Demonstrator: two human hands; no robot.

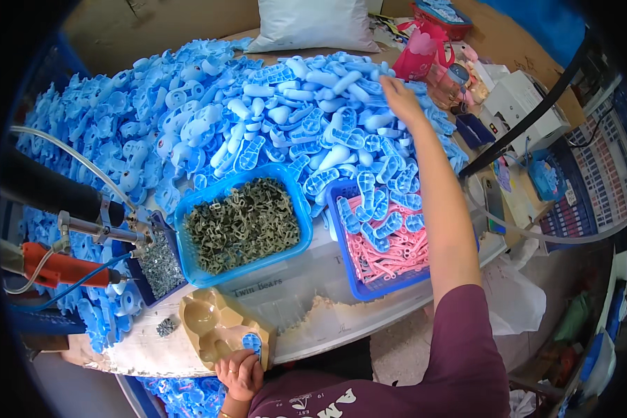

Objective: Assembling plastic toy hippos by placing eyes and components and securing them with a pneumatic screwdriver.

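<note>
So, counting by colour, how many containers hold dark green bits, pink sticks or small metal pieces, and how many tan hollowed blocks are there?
Light-blue tray: 1
Violet-blue basket: 1
Dark navy bin: 1
Tan hollowed block: 1
Total: 4

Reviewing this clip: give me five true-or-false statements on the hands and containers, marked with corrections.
1. The left hand is at the near edge of the tan molded block. True.
2. The right hand is inside the dark-blue basket. False: it is at the pile of blue parts.
3. The light-blue tray holds dark olive parts. True.
4. The dark-blue basket holds only pink pieces. False: blue parts lie on top of them.
5. A blue piece sits in the tan molded block. True.
</note>
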